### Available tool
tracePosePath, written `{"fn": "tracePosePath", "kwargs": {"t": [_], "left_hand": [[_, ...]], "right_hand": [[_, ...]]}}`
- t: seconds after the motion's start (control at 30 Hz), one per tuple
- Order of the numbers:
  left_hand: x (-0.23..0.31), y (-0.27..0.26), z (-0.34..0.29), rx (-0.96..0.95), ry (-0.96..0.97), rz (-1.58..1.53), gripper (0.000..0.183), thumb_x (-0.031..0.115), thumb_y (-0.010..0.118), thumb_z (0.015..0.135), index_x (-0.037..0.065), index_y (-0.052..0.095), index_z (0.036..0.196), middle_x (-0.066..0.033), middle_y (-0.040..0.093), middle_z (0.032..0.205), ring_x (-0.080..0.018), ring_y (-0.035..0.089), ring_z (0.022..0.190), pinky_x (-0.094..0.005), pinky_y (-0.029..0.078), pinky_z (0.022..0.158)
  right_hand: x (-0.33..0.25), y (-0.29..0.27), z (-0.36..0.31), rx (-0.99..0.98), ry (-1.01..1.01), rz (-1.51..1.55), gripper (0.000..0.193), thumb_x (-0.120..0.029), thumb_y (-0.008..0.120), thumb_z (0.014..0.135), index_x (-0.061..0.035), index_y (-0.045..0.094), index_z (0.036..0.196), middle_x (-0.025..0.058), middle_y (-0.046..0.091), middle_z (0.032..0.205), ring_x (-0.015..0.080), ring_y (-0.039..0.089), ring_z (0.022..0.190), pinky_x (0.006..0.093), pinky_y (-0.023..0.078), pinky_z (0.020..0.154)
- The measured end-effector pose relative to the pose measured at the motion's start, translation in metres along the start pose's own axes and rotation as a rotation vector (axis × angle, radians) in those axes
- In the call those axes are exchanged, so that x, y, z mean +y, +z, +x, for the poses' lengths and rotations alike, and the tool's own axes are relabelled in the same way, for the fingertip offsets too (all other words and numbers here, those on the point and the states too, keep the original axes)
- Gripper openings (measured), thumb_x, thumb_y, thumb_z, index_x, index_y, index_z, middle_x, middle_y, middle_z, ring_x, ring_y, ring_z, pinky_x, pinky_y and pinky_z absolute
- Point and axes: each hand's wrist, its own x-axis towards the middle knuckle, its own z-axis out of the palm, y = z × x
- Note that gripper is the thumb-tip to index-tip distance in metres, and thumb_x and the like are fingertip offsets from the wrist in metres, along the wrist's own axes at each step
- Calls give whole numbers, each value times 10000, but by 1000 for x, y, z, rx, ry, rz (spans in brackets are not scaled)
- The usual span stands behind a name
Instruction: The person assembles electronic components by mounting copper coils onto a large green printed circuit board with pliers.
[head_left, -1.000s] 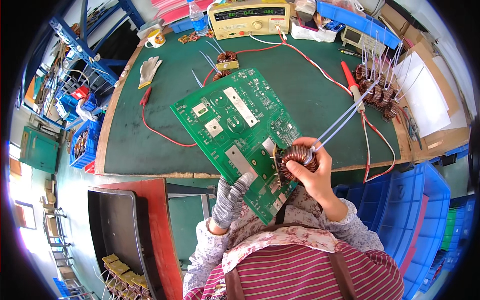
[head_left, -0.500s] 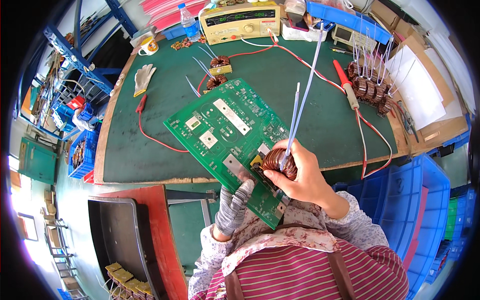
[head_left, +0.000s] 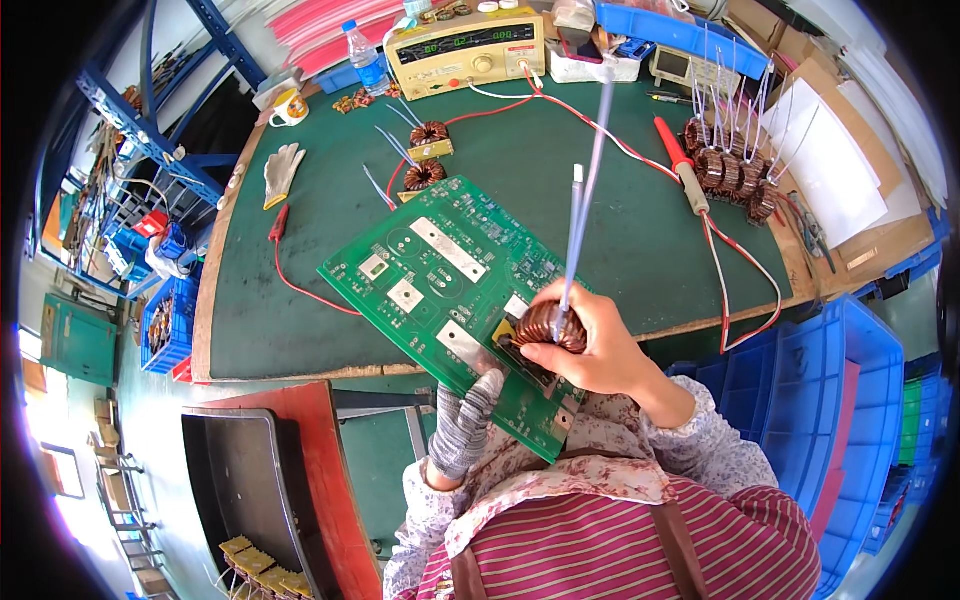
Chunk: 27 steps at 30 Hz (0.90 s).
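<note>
Right hand (head_left: 590,350) fingers clamped on copper coil (head_left: 550,325), gloved left hand (head_left: 462,425) gripping green circuit board (head_left: 440,290).

Bright, even light all over the green mat (head_left: 560,180), shadows soft and faint under the board (head_left: 450,290). Strong glare at the lower left, where the floor washes out near white. Fisheye bend is heavy: the table edge (head_left: 215,290) curves, and the corners go black. Centre is sharp, board detail crisp. The coil leads (head_left: 585,170) smear into a pale streak, motion blur there. Rim areas soften and stretch.
</note>
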Motion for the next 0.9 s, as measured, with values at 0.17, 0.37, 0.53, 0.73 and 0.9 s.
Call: {"fn": "tracePosePath", "kwargs": {"t": [0.17, 0.37, 0.53, 0.73, 0.9], "left_hand": [[5, 7, -5, -67, 97, 164, 423, 44, 499, 861, 38, 380, 1266, -26, 494, 1087, -104, 462, 944, -245, 397, 814], [7, 9, -3, -52, 81, 88, 402, 38, 498, 862, 36, 387, 1248, -32, 496, 1082, -106, 462, 935, -248, 399, 809], [3, 5, -6, -6, 121, 160, 266, 60, 534, 856, 50, 484, 1117, -4, 522, 987, -97, 484, 838, -227, 405, 740], [-14, -44, 1, 160, 141, 45, 351, 66, 574, 824, 11, 479, 1157, -79, 481, 1159, -188, 519, 1000, -309, 460, 827], [-26, -58, 4, 185, 114, 200, 461, 152, 619, 752, 23, 463, 1166, -69, 556, 1053, -182, 552, 936, -306, 453, 823]], "right_hand": [[-15, 1, -11, 108, -89, -235, 375, -98, 738, 662, -5, 508, 943, 96, 609, 789, 170, 595, 699, 298, 461, 649], [-14, 0, -5, 51, -50, -85, 374, -72, 744, 647, -8, 509, 931, 92, 605, 763, 144, 590, 688, 271, 457, 632], [-14, 3, -15, 214, -134, -113, 400, -87, 772, 625, -9, 548, 947, 81, 593, 822, 128, 579, 730, 263, 458, 664], [-47, -50, -15, 621, 37, 452, 297, -26, 717, 686, -9, 565, 940, 66, 611, 834, 114, 601, 678, 235, 492, 537], [27, -178, -17, 1273, -18, -226, 265, -34, 718, 678, -6, 581, 903, 15, 581, 664, 72, 524, 532, 208, 422, 468]]}}
